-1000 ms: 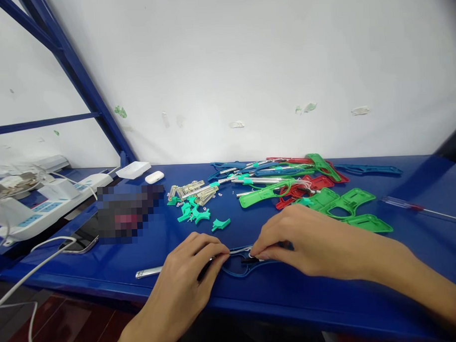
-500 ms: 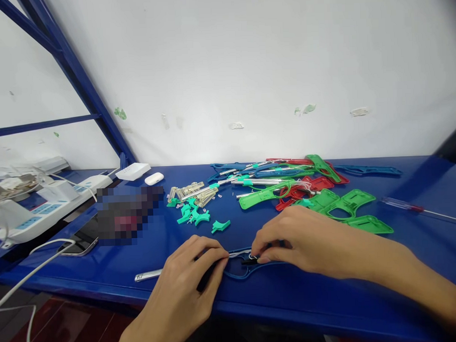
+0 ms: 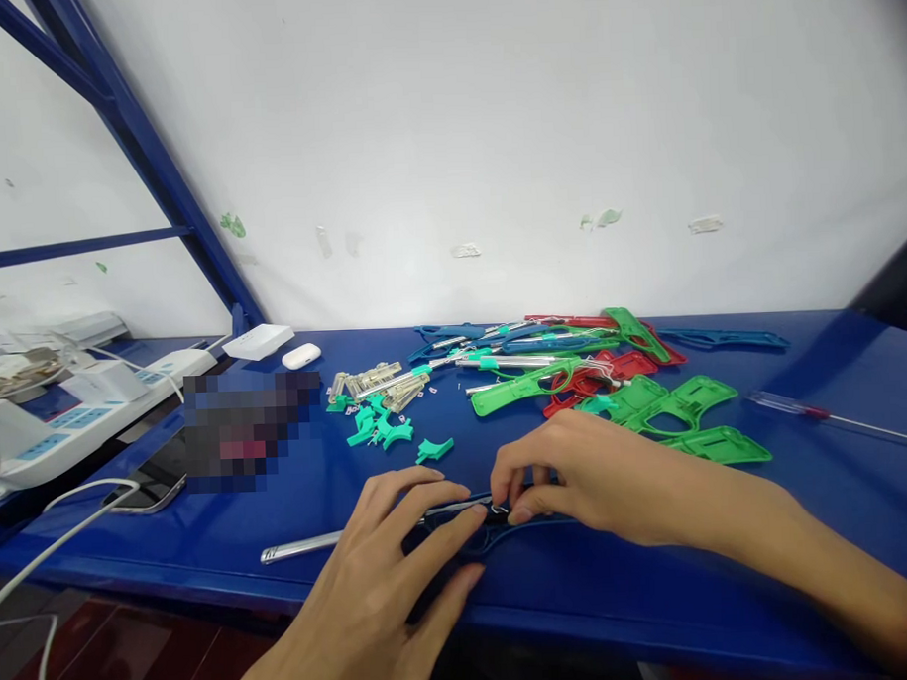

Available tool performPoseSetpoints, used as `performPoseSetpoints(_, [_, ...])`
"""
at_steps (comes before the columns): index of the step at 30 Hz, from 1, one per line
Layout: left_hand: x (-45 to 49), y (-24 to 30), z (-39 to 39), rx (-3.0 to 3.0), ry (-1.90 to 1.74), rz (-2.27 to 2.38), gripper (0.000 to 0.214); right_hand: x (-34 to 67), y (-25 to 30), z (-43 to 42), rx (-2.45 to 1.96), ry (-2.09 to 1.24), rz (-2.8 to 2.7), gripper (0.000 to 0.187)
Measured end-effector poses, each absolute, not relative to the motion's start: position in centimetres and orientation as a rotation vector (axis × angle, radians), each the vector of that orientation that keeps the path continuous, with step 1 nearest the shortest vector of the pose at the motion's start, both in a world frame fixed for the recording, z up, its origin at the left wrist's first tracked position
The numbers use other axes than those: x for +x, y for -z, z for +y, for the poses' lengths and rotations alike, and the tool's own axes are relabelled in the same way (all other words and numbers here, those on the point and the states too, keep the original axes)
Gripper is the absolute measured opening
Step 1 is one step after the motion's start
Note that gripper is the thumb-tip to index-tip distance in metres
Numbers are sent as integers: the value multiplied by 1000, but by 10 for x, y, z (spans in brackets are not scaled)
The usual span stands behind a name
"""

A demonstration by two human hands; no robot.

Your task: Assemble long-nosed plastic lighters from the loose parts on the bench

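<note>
In front of me on the table lies a blue plastic lighter half-shell (image 3: 491,548), with a long metal tube (image 3: 301,547) sticking out to its left. My left hand (image 3: 393,550) spreads over the shell, fingers apart, and one fingertip touches a small black part (image 3: 496,515) in it. My right hand (image 3: 558,475) pinches at that black part between thumb and fingers, where a thin white wire shows. The right end of the shell is hidden under the right hand.
Behind my hands lie teal triggers (image 3: 395,433), clear plastic pieces (image 3: 407,392), green shells (image 3: 714,445) and red shells (image 3: 637,361). A screwdriver (image 3: 813,413) is at the right. A phone (image 3: 150,480), white cable (image 3: 59,547), earbud case (image 3: 301,356) and power strip (image 3: 91,422) are at the left.
My left hand has loosened from the shell, spread its fingers and reached right to the black part. My right hand stays pinched there, with its fingers slightly shifted.
</note>
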State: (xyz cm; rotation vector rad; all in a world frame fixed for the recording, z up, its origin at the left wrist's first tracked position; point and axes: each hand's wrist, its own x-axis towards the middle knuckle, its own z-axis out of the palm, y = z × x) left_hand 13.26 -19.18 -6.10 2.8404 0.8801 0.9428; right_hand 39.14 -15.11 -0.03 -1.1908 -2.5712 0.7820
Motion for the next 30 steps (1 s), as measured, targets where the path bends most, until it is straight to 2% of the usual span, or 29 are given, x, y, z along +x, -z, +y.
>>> performPoseSetpoints(14, [143,61,-194,2924,-941,802,35,390,-3,-155,-1243,-672,-2610,10])
performPoseSetpoints(24, [144,63,-193,2924,-1064,763,31,396,-5,-159,-1258,-807,-2538,4])
performPoseSetpoints(30, [145,61,-194,2910,-1064,782,30,396,-4,-157,-1335,-900,-2470,14])
